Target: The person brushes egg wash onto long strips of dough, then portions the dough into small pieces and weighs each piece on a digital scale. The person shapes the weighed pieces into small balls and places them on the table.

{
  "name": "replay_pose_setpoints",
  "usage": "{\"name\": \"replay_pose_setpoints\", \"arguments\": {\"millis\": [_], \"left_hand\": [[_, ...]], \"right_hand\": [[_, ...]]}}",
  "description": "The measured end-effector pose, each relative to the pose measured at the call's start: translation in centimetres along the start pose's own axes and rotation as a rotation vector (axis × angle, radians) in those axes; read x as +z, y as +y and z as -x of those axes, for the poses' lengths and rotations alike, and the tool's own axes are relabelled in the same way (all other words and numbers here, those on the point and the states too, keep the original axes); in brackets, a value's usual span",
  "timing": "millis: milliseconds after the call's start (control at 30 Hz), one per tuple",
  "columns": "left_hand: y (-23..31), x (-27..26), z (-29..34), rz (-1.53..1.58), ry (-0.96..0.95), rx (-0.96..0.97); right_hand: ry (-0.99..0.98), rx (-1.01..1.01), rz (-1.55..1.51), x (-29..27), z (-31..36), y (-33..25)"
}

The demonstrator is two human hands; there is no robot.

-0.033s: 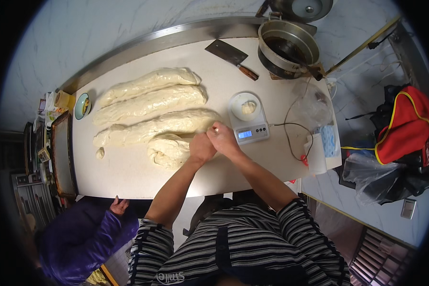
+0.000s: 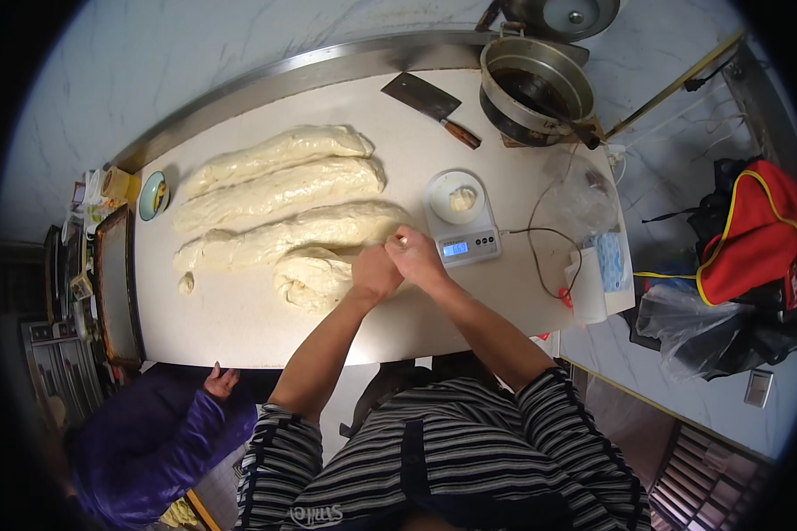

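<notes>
A thick strip of dough [image 2: 314, 279] lies folded back on itself at the near side of the table. My left hand [image 2: 376, 271] is closed around its right end. Pressed against it, my right hand [image 2: 413, 257] is closed too, with a bit of dough showing at its thumb. Just right of my hands stands a white digital scale [image 2: 483, 245] with a lit display. On its round pan rests a small lump of dough [image 2: 461, 199]. Three long, glossy dough rolls [image 2: 279, 152] lie side by side beyond the folded strip.
A cleaver [image 2: 429, 102] and a pot of dark liquid [image 2: 536, 87] are at the back. Left stand a small bowl [image 2: 154, 196], a dough scrap [image 2: 186, 283] and a dark-edged tray [image 2: 118, 288]. A cable [image 2: 540, 232] runs right of the scale. Another person's hand [image 2: 221, 382] is at the front edge.
</notes>
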State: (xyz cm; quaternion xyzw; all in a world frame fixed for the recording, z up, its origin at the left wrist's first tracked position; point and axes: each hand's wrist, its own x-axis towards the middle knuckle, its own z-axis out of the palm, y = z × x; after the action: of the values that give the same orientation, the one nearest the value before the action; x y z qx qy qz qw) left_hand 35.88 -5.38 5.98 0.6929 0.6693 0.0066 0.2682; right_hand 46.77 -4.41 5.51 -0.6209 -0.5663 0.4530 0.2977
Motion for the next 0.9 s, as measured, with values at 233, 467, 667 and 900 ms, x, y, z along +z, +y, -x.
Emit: {"name": "replay_pose_setpoints", "arguments": {"millis": [233, 467, 667, 900], "left_hand": [[0.3, -1.8, -0.4, -0.184, -0.105, 0.003], [-1.8, -1.3, -0.9, 0.014, -0.006, 0.211], [-4.7, 0.8, 0.4, -0.095, 0.007, 0.411], [-6.5, -0.6, 2.4, -0.178, 0.082, 0.410]], "right_hand": [[-0.411, 0.019, -0.202, -3.4, 1.2, -0.8], [0.032, 0.419, -0.180, -10.7, -3.9, 5.1], [0.347, 0.181, 0.339, -9.9, -9.5, 10.6], [-0.068, -0.123, 0.125, -5.3, -9.3, -1.4]]}}
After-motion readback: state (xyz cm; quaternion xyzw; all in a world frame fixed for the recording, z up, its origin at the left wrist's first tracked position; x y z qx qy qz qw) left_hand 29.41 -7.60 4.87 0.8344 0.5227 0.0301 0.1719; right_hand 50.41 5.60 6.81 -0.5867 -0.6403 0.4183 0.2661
